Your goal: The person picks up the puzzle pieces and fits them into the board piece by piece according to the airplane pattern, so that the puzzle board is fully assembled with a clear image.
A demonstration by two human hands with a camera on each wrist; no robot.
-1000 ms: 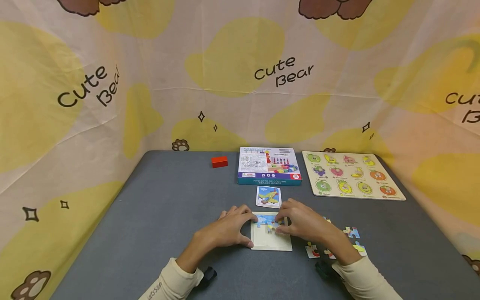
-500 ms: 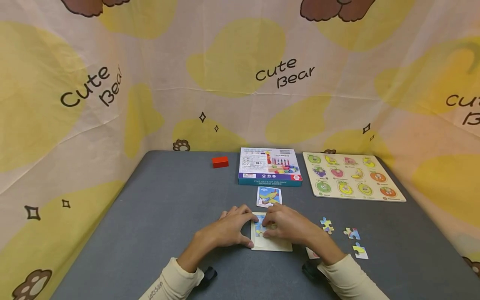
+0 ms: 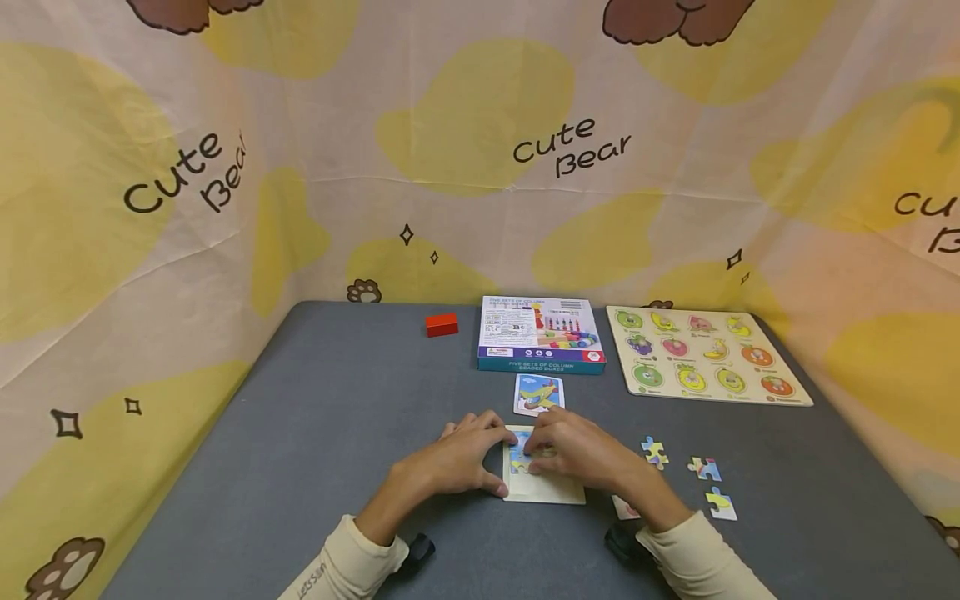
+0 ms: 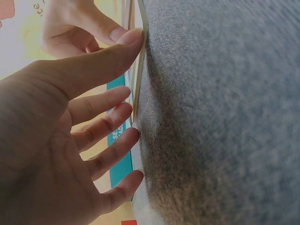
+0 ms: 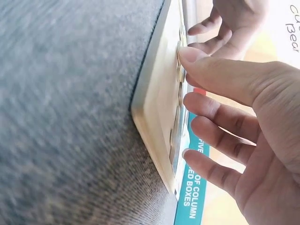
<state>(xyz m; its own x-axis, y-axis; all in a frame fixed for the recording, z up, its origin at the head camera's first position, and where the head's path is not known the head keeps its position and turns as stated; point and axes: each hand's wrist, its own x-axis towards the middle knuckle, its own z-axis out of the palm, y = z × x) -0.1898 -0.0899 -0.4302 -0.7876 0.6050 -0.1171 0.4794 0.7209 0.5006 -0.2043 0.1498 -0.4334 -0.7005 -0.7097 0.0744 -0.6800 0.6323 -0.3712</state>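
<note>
A pale puzzle board lies flat in front of me, with blue sky jigsaw pieces along its upper left part. My left hand rests along the left edge, thumb at the near corner and index finger near the far one, the other fingers loosely spread. My right hand reaches over the board, thumb and index finger pinching a jigsaw piece low against the surface. That hand hides much of the board's right half. Beyond the board lies a picture card showing a yellow aeroplane.
Loose jigsaw pieces lie to the right, including an upper one, a red-and-blue one and a yellow one; another is partly under the right forearm. Farther back are a red block, a beaded-boxes carton and a fruit board.
My right hand has moved left across the board over the last second, uncovering a loose piece on the right, and then stays nearly still. The left hand keeps its place.
</note>
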